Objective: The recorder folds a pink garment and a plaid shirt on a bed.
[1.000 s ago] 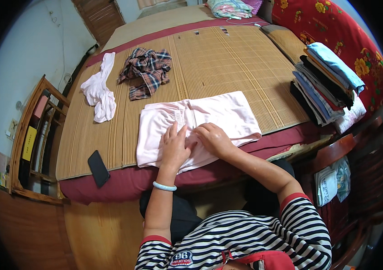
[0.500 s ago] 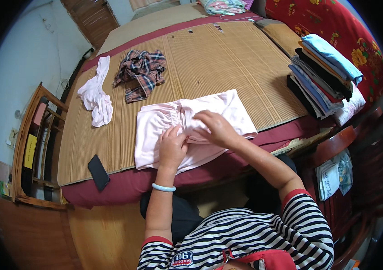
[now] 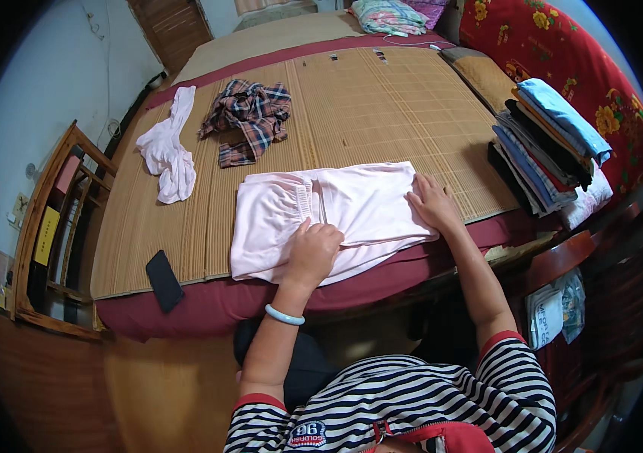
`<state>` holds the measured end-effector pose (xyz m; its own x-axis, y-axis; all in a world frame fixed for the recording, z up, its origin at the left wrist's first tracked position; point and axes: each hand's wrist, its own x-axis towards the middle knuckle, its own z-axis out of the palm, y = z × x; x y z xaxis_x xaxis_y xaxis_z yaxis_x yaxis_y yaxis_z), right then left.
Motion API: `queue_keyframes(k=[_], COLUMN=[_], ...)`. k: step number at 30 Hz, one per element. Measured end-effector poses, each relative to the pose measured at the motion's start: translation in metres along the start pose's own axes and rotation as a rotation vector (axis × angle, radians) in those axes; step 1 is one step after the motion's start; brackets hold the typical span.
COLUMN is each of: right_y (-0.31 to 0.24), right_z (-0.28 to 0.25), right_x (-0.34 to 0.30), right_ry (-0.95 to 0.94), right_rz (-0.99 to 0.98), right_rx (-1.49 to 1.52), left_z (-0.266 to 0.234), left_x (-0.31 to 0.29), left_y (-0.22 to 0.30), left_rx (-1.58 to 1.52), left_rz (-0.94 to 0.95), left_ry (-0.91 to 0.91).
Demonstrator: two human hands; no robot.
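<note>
A wide bed (image 3: 382,98) covered with a woven straw mat fills the room, a red flowered backrest along its right edge. At the near edge of the bed lies a pale pink folded cotton garment (image 3: 321,219). The left hand (image 3: 312,253) rests on its near middle, fingers curled loosely down onto the cloth, grasping nothing. The right hand (image 3: 433,205) lies flat and released on the garment's right end. A flat black phone (image 3: 164,281) sits at the near left corner. A crumpled white cloth (image 3: 169,155) and a rumpled plaid shirt (image 3: 250,117) lie toward the far left. A stack of folded clothes (image 3: 544,151) stands at the right edge.
</note>
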<state>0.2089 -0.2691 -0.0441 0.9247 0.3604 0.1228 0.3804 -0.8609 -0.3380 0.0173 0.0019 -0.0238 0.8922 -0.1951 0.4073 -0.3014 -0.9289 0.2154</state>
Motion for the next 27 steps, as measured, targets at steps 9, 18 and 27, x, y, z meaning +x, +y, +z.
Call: queue_keyframes(k=[9,18,27], right_y=[0.023,0.051,0.043], right_z=[-0.017,-0.013,0.014], right_x=[0.007,0.015,0.063], right_ry=[0.200,-0.246,-0.042], right_rz=[0.072,0.107,0.187], right_rx=[0.261,0.776,0.927], left_z=[-0.014,0.036,0.093], left_x=[-0.003,0.053,0.107], left_y=[0.003,0.095,0.141], left_rx=[-0.034,-0.214,0.005], left_rz=[-0.015,0.144,0.134], left_ry=[0.043,0.126,0.116])
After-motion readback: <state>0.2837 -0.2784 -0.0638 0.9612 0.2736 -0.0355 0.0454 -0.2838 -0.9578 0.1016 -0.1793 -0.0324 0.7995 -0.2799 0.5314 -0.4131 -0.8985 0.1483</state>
